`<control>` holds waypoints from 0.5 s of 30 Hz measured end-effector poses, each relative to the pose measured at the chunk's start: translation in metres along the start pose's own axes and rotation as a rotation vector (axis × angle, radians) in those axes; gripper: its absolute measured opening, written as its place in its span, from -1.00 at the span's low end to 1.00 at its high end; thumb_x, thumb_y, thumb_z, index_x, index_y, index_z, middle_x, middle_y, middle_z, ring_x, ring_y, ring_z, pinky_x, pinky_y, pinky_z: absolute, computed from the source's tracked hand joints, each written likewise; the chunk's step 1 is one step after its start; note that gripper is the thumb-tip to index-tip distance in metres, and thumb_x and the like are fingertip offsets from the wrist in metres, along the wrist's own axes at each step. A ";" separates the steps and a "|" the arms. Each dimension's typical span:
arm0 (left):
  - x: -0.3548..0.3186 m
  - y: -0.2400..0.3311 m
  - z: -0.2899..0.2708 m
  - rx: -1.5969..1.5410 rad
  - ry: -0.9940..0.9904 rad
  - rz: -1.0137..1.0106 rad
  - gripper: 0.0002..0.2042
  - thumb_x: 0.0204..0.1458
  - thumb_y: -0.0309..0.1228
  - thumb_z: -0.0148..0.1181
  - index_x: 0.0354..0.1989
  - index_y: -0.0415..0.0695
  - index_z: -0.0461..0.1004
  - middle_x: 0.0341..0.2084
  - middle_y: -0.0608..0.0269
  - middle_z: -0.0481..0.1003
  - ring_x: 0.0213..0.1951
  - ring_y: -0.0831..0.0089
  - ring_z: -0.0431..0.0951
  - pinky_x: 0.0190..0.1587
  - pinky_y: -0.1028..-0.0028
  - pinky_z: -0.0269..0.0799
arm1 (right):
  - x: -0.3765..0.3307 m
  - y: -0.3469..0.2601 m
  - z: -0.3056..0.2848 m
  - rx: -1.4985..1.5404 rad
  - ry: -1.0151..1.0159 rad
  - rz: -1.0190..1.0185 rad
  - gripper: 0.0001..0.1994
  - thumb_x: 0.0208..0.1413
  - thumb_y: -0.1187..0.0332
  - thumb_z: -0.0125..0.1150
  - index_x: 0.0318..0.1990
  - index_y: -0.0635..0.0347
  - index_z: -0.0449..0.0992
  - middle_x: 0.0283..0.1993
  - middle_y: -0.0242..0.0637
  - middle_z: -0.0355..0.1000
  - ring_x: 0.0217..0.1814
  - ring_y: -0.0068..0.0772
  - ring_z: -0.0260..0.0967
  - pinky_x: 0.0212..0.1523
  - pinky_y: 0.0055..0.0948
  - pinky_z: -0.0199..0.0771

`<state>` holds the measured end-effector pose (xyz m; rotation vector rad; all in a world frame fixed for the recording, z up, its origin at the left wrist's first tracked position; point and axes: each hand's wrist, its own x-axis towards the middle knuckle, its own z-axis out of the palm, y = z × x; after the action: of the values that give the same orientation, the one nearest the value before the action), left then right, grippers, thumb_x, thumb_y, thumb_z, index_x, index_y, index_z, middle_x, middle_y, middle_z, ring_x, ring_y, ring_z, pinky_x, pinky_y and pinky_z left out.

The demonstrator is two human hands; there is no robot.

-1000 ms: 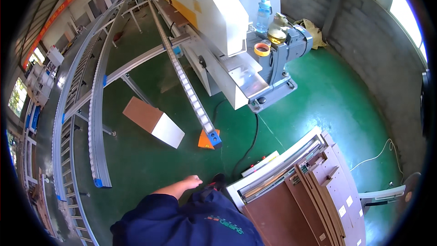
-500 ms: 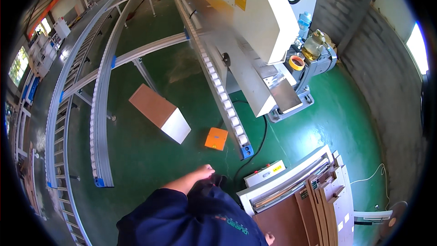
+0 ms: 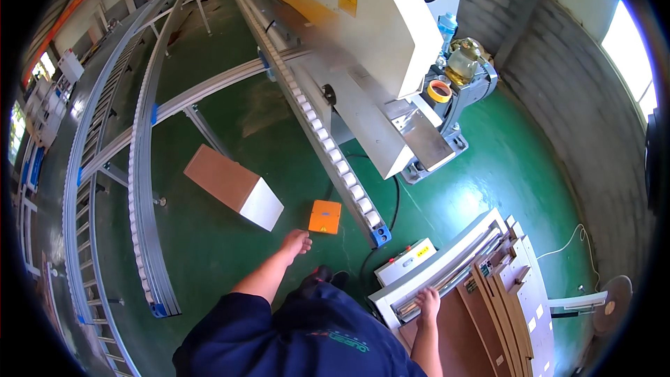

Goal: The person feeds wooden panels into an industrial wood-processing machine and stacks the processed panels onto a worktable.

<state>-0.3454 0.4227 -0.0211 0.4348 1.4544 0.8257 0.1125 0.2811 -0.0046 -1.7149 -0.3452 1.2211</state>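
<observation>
My left hand (image 3: 296, 242) hangs in the air with its fingers curled in and nothing showing in them. In the picture it is closest to a flat orange box (image 3: 325, 217) on the floor. On the other side, my right hand (image 3: 428, 301) is over a white-framed rack (image 3: 447, 265), with its fingers loosely bent and a little apart. No held thing shows in it; whether it touches the rack cannot be made out. Brown panels (image 3: 447, 328) lie beside it, with long thin strips in the rack's slot.
A roller conveyor rail (image 3: 328, 143) runs beside a big white machine (image 3: 391, 28). Further left are another roller rail (image 3: 143, 188) and a brown and white box (image 3: 234, 185). A white control box (image 3: 406, 261) with buttons and a dark cable lies near the rack.
My left hand has swung forward and left, away from my body, toward the orange box. My right hand has come up over the rack from the lower edge. The view has shifted slightly.
</observation>
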 end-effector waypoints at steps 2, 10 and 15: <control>0.000 -0.023 -0.001 0.297 -0.032 0.073 -0.79 0.15 -0.23 0.05 -0.27 -0.14 0.41 -0.49 0.28 0.51 -0.51 0.52 0.49 -0.43 0.46 0.43 | -0.003 -0.058 0.051 0.016 -0.060 -0.014 -0.73 0.17 0.37 -0.02 -0.01 0.28 0.37 -0.25 -0.15 0.46 -0.29 -0.36 0.45 -0.34 -0.47 0.47; 0.002 -0.186 -0.102 0.687 -0.052 -0.090 -0.71 -0.01 -0.16 0.12 -0.38 -0.18 0.50 -0.59 0.20 0.52 -0.55 0.39 0.51 -0.51 0.42 0.39 | 0.020 -0.187 0.171 0.067 -0.432 -0.114 -0.71 0.23 0.31 -0.02 0.01 0.30 0.36 -0.20 -0.12 0.47 -0.23 -0.28 0.47 -0.20 -0.38 0.49; -0.038 -0.188 -0.122 0.570 -0.014 -0.338 -0.76 0.00 -0.20 0.08 -0.49 -0.12 0.49 -0.65 0.22 0.50 -0.60 0.37 0.49 -0.57 0.42 0.34 | 0.033 -0.225 0.216 0.154 -0.425 -0.033 -0.67 0.23 0.27 -0.02 0.00 0.37 0.35 -0.13 -0.06 0.44 -0.13 -0.19 0.46 -0.10 -0.32 0.51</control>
<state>-0.4173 0.2440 -0.1420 0.5940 1.6848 0.1277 0.0095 0.5308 0.1551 -1.3068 -0.5149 1.5446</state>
